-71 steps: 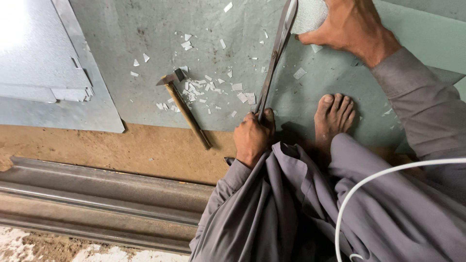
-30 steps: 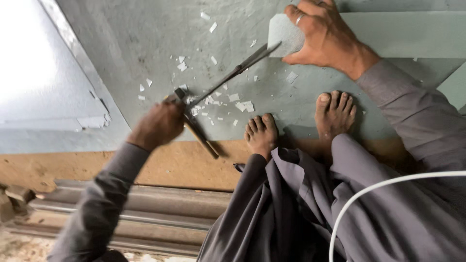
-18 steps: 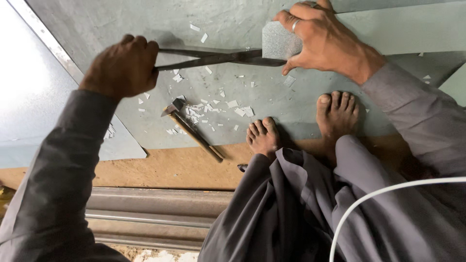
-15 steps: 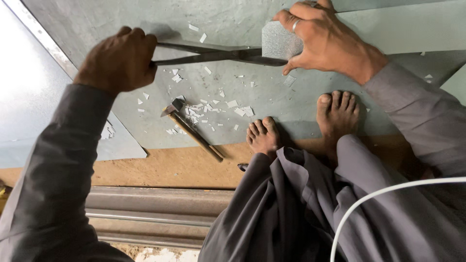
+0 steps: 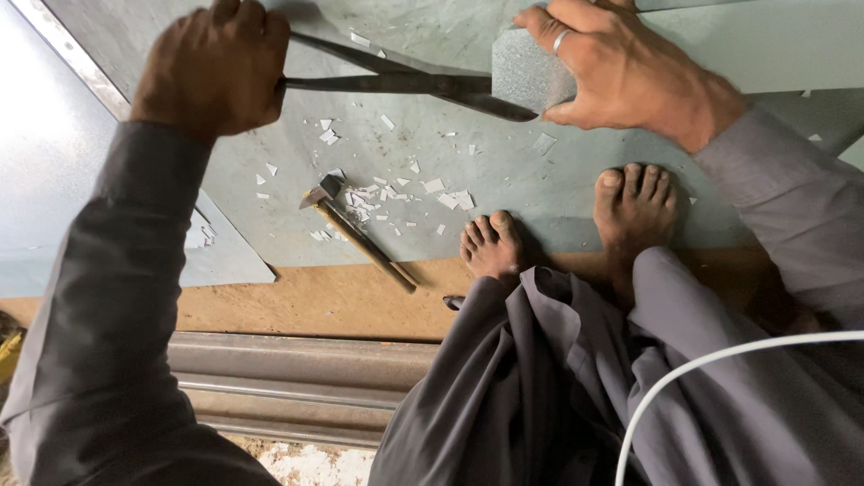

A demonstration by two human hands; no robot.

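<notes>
My left hand is shut on the handles of long metal shears, whose blades point right into the edge of a grey-green metal sheet. My right hand, with a ring on one finger, grips a bent-up flap of that sheet right at the blade tips. Both my bare feet stand on the sheet below the cut.
A hammer with a wooden handle lies on the sheet among several small pale offcuts. A brown board and a grey metal rail run along the near side. Another metal panel lies at left. A white cable crosses my clothes.
My left hand left the spot by my foot, swung the shears from upright to lying across the sheet, and brought the blades against the flap held by my right hand.
</notes>
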